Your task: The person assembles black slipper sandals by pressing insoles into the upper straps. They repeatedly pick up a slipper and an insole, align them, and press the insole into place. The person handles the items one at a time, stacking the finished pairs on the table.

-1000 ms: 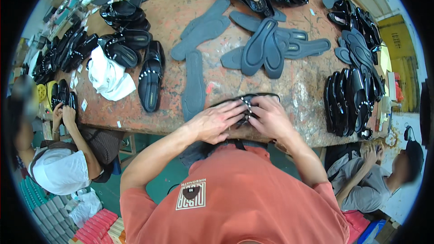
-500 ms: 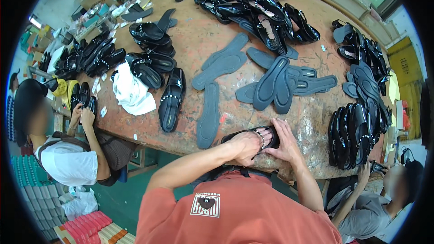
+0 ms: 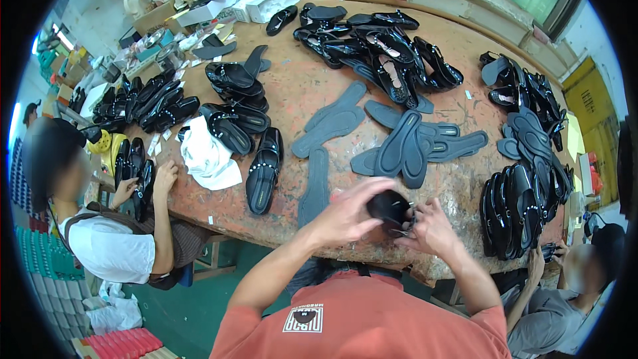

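Note:
Just over the near edge of the table, a glossy black shoe (image 3: 387, 207) is tipped up between my hands and partly blurred. My left hand (image 3: 344, 214) spans its left end, fingers above and thumb below. At its right side, my right hand (image 3: 430, 229) grips the edge near some shiny metal trim. Beyond my hands lies a pile of dark grey insoles (image 3: 402, 149); a single insole (image 3: 314, 183) is left of them. A black shoe with a studded strap (image 3: 264, 173) stands farther left, beside a white cloth (image 3: 206, 156).
Black shoes (image 3: 392, 46) are heaped at the table's (image 3: 299, 100) far side. More shoes stand in a row (image 3: 515, 209) at the right and in a cluster (image 3: 149, 101) at the left. One person (image 3: 109, 239) works at the left, another (image 3: 548, 316) at the lower right.
The shoe has been lifted and tilted up from its flatter position at the table edge. My left hand has moved from on top of it to its left end; the right has shifted lower.

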`<action>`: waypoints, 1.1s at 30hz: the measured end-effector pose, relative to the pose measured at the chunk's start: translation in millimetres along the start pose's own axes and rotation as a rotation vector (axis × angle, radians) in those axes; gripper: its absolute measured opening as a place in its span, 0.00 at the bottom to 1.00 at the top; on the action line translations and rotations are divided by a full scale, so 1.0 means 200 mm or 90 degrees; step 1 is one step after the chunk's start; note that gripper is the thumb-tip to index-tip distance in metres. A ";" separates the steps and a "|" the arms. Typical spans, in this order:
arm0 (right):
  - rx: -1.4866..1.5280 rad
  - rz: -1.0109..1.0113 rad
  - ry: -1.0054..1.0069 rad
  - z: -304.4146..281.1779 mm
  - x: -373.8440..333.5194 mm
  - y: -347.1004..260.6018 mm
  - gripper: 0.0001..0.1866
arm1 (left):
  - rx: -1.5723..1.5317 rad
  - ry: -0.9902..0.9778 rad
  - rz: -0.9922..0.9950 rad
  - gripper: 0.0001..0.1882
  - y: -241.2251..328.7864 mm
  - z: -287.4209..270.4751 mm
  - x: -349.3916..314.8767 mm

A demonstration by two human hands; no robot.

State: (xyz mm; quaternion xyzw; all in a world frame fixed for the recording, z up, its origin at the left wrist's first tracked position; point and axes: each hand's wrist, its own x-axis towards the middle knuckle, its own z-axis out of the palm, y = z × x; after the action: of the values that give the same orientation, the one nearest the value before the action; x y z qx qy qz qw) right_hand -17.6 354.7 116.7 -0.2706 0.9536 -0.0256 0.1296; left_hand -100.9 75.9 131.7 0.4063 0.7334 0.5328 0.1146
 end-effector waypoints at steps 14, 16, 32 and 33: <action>0.203 -0.159 0.291 -0.02 0.10 -0.04 0.27 | -0.074 0.233 0.023 0.29 -0.20 -0.36 -0.38; 0.274 -0.028 0.432 0.08 0.26 -0.10 0.29 | -0.185 0.553 0.002 0.29 -0.29 -0.55 -0.59; 0.568 0.252 0.405 0.37 0.97 -0.45 0.39 | -0.041 0.435 -0.234 0.29 -0.87 -0.26 0.93; 0.610 0.250 0.370 0.37 0.94 -0.44 0.32 | -0.004 0.368 -0.335 0.35 -0.89 -0.20 1.13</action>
State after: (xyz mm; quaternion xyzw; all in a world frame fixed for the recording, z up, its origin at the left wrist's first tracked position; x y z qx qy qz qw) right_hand -108.3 182.7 11.6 0.0177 0.8643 -0.5020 -0.0268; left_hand -353.9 192.4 51.9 0.0372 0.8130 0.5799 0.0372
